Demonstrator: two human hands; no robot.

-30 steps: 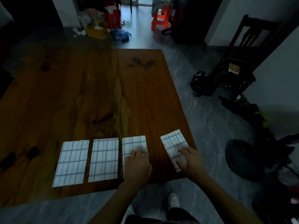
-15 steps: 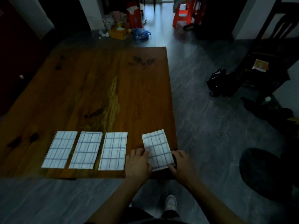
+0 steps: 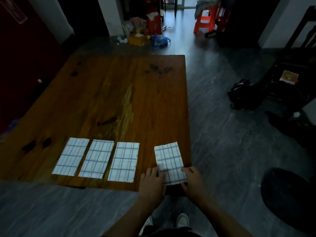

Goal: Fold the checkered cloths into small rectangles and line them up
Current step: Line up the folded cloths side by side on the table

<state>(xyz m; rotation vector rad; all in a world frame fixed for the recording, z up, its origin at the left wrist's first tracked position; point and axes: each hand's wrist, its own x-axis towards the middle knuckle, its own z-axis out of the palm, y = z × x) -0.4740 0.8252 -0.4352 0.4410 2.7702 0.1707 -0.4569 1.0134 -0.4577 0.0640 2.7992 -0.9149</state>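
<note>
Dim grey floor (image 3: 239,151) surrounds the wooden table (image 3: 119,100), whose left side fades into shadow; clutter at the far wall is hard to make out. Three folded checkered cloths (image 3: 100,159) lie in a row near the front edge (close together, not overlapping). A fourth cloth (image 3: 169,159) sits apart to their right, tilted, its near end over the table's corner. Left hand (image 3: 152,183) and right hand (image 3: 194,180) pinch its lower corners; each grip closed on the fabric. Half a second ago the cloth lay closer to the row
</note>
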